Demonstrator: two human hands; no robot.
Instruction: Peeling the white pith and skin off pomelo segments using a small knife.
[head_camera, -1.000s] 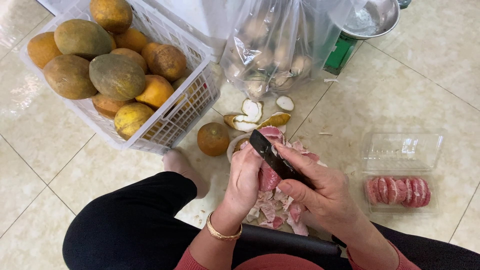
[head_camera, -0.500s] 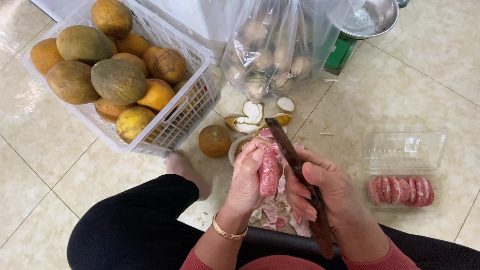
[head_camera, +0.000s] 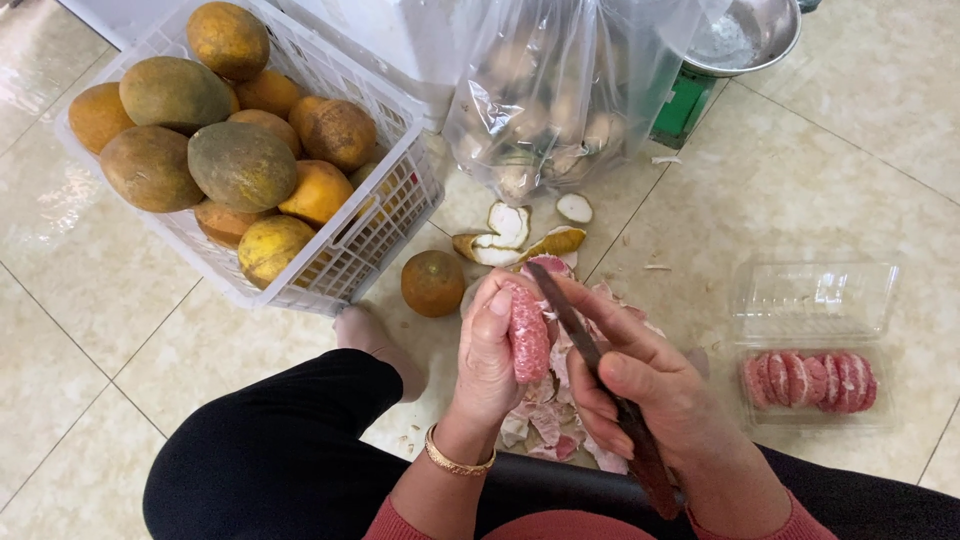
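Currently: left hand (head_camera: 490, 350) grips pink pomelo segment (head_camera: 528, 335); right hand (head_camera: 650, 385) grips knife (head_camera: 600, 375).
Segment stands near upright above the peel scraps (head_camera: 545, 425) on the floor, long axis running away from the body. Knife blade lies just right of it, roughly parallel, tip almost touching its top. Filled clear tray (head_camera: 815, 385) sits well right.

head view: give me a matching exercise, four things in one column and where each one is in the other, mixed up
Things:
1. pink fruit segment
2. knife
3. white crate
4. clear plastic box

Places:
a. on the floor at the right, with peeled pink segments inside
b. in the left hand
c. at upper left, full of whole fruit
d. in the right hand

Pairs: 1-b, 2-d, 3-c, 4-a
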